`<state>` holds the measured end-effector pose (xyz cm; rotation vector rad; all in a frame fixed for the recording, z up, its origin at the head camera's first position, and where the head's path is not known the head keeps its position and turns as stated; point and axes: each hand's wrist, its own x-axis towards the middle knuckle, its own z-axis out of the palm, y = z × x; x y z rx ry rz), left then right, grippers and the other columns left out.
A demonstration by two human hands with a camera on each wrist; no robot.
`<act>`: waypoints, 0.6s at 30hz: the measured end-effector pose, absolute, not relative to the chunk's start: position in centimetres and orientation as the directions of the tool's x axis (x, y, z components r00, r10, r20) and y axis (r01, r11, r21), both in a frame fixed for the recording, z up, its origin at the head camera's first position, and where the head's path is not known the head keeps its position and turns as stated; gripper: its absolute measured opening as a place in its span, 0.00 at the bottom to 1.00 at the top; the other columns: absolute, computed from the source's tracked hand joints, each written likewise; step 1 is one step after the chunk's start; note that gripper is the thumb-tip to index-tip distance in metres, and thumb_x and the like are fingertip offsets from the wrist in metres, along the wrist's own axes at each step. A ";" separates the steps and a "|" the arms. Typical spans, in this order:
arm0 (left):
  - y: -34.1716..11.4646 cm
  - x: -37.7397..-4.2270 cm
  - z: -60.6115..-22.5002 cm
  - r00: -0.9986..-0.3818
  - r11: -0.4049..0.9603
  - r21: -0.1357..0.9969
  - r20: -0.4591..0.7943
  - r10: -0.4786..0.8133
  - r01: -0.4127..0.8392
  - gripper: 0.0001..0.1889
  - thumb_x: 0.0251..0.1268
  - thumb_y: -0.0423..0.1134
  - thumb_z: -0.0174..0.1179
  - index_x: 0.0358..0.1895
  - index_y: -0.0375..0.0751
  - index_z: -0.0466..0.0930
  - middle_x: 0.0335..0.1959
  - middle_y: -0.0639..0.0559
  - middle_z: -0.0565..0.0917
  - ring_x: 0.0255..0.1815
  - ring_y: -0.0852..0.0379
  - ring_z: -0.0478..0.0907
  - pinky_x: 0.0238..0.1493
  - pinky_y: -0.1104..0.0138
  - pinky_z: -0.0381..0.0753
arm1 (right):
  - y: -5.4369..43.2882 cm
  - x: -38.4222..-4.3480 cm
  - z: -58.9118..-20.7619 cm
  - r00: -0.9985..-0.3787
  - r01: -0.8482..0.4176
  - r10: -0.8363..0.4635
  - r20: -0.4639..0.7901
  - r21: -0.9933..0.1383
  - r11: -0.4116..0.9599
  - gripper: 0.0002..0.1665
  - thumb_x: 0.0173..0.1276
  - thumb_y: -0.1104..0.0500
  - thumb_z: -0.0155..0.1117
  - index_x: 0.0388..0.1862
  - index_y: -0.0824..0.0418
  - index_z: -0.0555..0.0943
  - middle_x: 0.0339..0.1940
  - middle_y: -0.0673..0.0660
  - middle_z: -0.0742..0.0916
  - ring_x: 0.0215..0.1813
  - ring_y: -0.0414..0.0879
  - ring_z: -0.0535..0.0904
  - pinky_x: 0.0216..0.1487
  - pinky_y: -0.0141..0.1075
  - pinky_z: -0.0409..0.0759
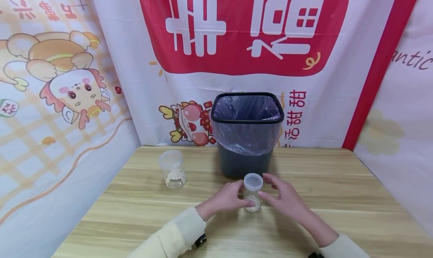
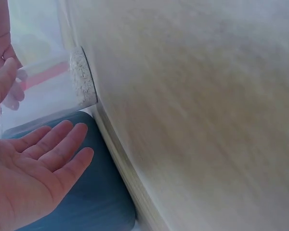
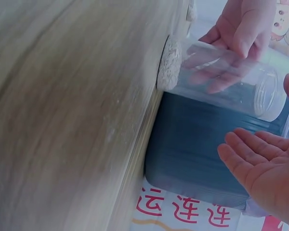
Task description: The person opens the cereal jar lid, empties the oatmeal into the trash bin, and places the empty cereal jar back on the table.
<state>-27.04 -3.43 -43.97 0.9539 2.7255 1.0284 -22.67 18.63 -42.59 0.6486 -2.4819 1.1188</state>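
Observation:
A small clear jar (image 1: pixel 251 193) with a whitish lid stands upright on the wooden table, with a layer of pale flaky bits at its bottom. To its left is my left hand (image 1: pixel 230 198), thumb and fingers spread around that side. My right hand (image 1: pixel 285 198) hovers at the jar's right, near the lid, its fingers parted. In the left wrist view the left hand (image 2: pixel 43 171) shows straight, loose fingers beside the jar (image 2: pixel 53 89). In the right wrist view the right hand (image 3: pixel 267 166) is likewise loosely extended; whether either touches the jar is unclear.
Directly behind the jar stands a dark bin (image 1: pixel 247 162) lined with a clear plastic bag. A second clear jar (image 1: pixel 172 169), also holding pale bits, stands at the back left of the table (image 1: pixel 142 209). Printed cloths hang around the table's back and sides.

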 end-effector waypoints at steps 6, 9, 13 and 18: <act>-3.1 -27.1 -44.3 -0.793 0.550 0.658 0.122 0.597 0.515 0.27 0.54 0.51 0.72 0.55 0.43 0.77 0.43 0.54 0.83 0.41 0.62 0.78 0.41 0.70 0.77 | 18.3 -22.3 -42.6 -0.850 -0.512 -0.239 0.469 -0.632 0.582 0.33 0.61 0.56 0.73 0.62 0.68 0.74 0.52 0.62 0.84 0.52 0.58 0.80 0.51 0.52 0.79; -2.9 -27.0 -44.5 -0.791 0.537 0.671 0.124 0.599 0.512 0.27 0.54 0.49 0.72 0.55 0.43 0.77 0.43 0.55 0.83 0.41 0.63 0.79 0.41 0.70 0.77 | 18.1 -22.1 -42.7 -0.844 -0.520 -0.231 0.485 -0.633 0.574 0.33 0.60 0.57 0.73 0.62 0.68 0.73 0.52 0.63 0.84 0.53 0.57 0.80 0.51 0.51 0.79; -2.8 -26.9 -44.6 -0.798 0.543 0.669 0.128 0.589 0.507 0.27 0.54 0.50 0.72 0.55 0.42 0.77 0.43 0.53 0.83 0.41 0.61 0.79 0.41 0.69 0.77 | 17.9 -22.1 -42.7 -0.823 -0.547 -0.216 0.525 -0.630 0.552 0.33 0.60 0.60 0.73 0.61 0.71 0.73 0.53 0.64 0.83 0.53 0.57 0.80 0.50 0.51 0.80; -2.8 -26.9 -44.4 -0.803 0.560 0.647 0.139 0.580 0.517 0.30 0.53 0.52 0.72 0.56 0.41 0.76 0.46 0.49 0.84 0.44 0.59 0.79 0.42 0.68 0.77 | 17.6 -22.3 -42.8 -0.831 -0.531 -0.167 0.530 -0.670 0.519 0.33 0.58 0.61 0.74 0.60 0.71 0.73 0.53 0.64 0.83 0.54 0.56 0.80 0.51 0.50 0.79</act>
